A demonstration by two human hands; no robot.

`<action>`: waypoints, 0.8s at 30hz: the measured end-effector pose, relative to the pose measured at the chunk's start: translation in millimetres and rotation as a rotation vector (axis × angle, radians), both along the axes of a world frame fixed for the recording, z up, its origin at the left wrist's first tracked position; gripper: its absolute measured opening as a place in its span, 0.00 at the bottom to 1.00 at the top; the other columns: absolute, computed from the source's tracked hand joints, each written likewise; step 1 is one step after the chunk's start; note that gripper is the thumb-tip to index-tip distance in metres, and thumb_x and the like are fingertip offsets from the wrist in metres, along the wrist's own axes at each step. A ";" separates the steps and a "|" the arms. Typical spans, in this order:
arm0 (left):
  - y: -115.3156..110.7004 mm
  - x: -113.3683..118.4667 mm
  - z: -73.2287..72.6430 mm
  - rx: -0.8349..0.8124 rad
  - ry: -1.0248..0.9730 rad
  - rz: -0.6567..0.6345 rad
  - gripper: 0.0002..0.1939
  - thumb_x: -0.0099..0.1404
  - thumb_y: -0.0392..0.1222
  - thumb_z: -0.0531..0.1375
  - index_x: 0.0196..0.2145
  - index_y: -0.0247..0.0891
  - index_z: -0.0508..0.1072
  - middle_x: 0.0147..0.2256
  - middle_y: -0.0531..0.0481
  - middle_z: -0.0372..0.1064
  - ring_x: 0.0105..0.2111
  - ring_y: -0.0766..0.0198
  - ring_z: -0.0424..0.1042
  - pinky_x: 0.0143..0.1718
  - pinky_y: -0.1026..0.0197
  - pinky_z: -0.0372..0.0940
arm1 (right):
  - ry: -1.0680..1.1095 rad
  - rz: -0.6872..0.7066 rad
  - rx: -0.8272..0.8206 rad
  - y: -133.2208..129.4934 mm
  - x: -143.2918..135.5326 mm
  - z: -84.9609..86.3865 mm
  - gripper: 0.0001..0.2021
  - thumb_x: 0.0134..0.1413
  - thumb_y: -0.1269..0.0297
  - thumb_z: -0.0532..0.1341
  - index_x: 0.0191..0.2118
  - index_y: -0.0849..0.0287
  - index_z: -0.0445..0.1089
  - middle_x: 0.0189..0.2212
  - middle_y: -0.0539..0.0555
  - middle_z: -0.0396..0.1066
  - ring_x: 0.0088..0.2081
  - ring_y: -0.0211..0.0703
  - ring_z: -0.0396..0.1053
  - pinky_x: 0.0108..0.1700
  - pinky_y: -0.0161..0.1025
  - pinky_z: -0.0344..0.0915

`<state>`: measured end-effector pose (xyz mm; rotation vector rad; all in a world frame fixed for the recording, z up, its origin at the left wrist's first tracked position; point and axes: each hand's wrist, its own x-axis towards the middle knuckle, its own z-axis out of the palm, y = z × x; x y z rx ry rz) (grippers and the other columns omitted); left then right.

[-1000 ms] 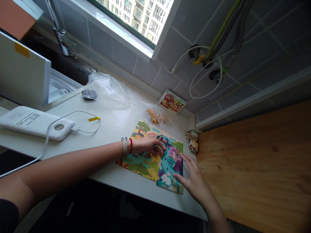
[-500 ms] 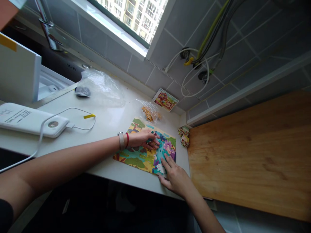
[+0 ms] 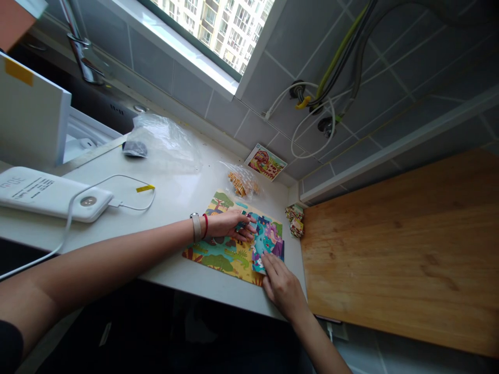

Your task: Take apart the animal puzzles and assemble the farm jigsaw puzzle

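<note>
A colourful animal picture board (image 3: pixel 218 261) lies flat on the white counter. Joined jigsaw puzzle pieces (image 3: pixel 268 234) in turquoise and purple rest over its right part, slightly askew. My left hand (image 3: pixel 232 224) lies across the upper middle of the board, fingers stretched out and apart at the left edge of the joined pieces. Bits of dark and teal puzzle show around its fingers; what is under the palm is hidden. With fingers on top and thumb at the lower edge, my right hand (image 3: pixel 283 285) grips the bottom of the joined pieces.
Behind the board are a clear bag with orange pieces (image 3: pixel 242 184) and a picture card (image 3: pixel 266 162) against the wall. Small stacked pieces (image 3: pixel 295 219) stand beside a wooden board (image 3: pixel 401 249). Leftward are a plastic bag (image 3: pixel 167 143), a white power bank (image 3: pixel 50 195) and its cable.
The joined puzzle pieces have shifted right and away from the front edge, baring more of the board below. My right hand's fingers have drawn closer together; my left hand has barely moved.
</note>
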<state>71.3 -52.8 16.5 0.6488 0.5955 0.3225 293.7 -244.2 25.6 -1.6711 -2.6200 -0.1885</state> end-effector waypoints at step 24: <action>-12.4 -2.2 10.1 -0.243 -0.349 -0.076 0.26 0.66 0.62 0.66 0.48 0.37 0.75 0.40 0.43 0.80 0.36 0.57 0.80 0.40 0.56 0.75 | 0.457 -0.209 -0.036 99.9 -66.3 16.1 0.33 0.66 0.69 0.56 0.75 0.53 0.51 0.70 0.63 0.58 0.70 0.56 0.59 0.69 0.58 0.61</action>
